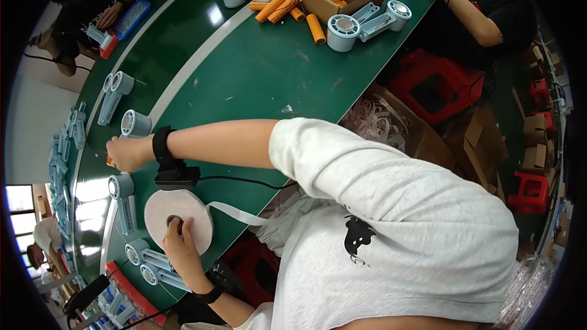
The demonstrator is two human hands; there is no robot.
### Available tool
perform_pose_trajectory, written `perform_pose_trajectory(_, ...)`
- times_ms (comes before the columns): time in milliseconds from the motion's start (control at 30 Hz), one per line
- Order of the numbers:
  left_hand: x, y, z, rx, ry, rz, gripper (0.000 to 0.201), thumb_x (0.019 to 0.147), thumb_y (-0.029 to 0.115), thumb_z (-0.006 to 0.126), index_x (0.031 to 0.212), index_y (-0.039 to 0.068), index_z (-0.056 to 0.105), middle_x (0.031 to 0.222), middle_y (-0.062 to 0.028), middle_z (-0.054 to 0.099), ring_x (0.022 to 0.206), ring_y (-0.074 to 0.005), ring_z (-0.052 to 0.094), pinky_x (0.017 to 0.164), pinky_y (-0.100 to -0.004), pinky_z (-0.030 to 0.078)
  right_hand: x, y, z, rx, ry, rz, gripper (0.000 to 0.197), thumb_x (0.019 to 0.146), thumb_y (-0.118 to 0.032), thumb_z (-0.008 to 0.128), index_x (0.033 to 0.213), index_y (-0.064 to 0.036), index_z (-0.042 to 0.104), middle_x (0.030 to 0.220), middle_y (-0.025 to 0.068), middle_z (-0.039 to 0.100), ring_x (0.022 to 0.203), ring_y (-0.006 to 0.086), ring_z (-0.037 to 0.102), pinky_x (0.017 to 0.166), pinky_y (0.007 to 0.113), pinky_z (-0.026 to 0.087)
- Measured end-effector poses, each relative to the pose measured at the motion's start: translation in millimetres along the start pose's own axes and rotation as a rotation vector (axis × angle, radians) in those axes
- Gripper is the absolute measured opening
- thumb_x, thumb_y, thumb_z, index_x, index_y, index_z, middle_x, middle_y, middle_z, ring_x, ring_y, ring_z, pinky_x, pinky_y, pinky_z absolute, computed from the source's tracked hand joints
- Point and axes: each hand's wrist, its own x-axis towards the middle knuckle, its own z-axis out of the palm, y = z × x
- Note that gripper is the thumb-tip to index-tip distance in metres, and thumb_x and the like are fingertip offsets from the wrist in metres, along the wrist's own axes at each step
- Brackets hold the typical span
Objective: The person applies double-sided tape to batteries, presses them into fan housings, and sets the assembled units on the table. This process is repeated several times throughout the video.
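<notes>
My right hand reaches far across the green bench, fingers closed around a small orange piece. Most of that piece is hidden, so its kind is unclear. Light-blue handheld fans lie on either side of this hand. My left hand grips a large white roll of tape, thumb and fingers at its core. From the roll, a loose white strip runs toward my lap. Two more light-blue fans are close to my left wrist.
Orange battery cells lie by a divided carton of cells, with fans alongside. A pile of light-blue parts lines the far side. Co-workers sit at upper left and upper right. Red stools and cartons stand off the bench edge.
</notes>
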Motion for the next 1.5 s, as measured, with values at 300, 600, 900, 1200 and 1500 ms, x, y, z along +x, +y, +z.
perform_pose_trajectory(300,8,-14,-31,-0.095,0.420,-0.018,0.015,0.078,0.014,0.061,0.079,-0.001,0.062,0.067,-0.0054,0.062,0.051,-0.0136,0.048,0.048,-0.0273,0.037,-17,-25,-57,-0.409,-0.554,0.102,0.024,0.078,-0.014,0.044,0.085,0.0014,0.062,0.075,0.0139,0.061,0.063,0.0279,0.056,0.053,0.037,0.041)
perform_pose_trajectory(600,92,67,-33,0.188,0.063,0.720,0.054,0.060,0.000,0.068,0.111,0.007,0.051,0.107,-0.0062,0.056,0.113,-0.0268,0.044,0.102,-0.0424,0.023,-171,-87,-145,-0.223,-0.998,0.230,0.025,0.087,-0.021,0.042,0.094,0.0006,0.052,0.078,0.0122,0.060,0.071,0.0213,0.061,0.059,0.031,0.044)
perform_pose_trajectory(900,98,96,26,-0.003,-0.183,0.954,0.044,0.057,0.004,0.071,0.098,0.006,0.054,0.106,-0.0088,0.052,0.110,-0.0299,0.044,0.102,-0.0459,0.021,-289,-128,-169,0.244,0.024,0.106,0.030,0.087,-0.018,0.049,0.108,0.0021,0.040,0.085,0.0110,0.054,0.075,0.0205,0.054,0.066,0.029,0.042)
perform_pose_trajectory(1200,114,86,25,0.170,-0.148,0.935,0.032,0.061,0.004,0.069,0.090,0.002,0.056,0.111,-0.0100,0.051,0.111,-0.0295,0.043,0.098,-0.0440,0.030,-292,-74,-101,0.596,0.237,0.438,0.031,0.089,-0.024,0.047,0.107,0.0010,0.043,0.089,0.0076,0.052,0.078,0.0131,0.048,0.071,0.026,0.040)
perform_pose_trajectory(1500,110,101,30,0.222,-0.042,1.000,0.031,0.064,-0.003,0.065,0.093,0.000,0.056,0.101,-0.0107,0.056,0.106,-0.0318,0.045,0.088,-0.0373,0.038,-288,-73,-103,0.843,0.394,0.507,0.025,0.087,-0.014,0.049,0.105,0.0028,0.046,0.089,0.0126,0.055,0.078,0.0161,0.054,0.067,0.027,0.044)
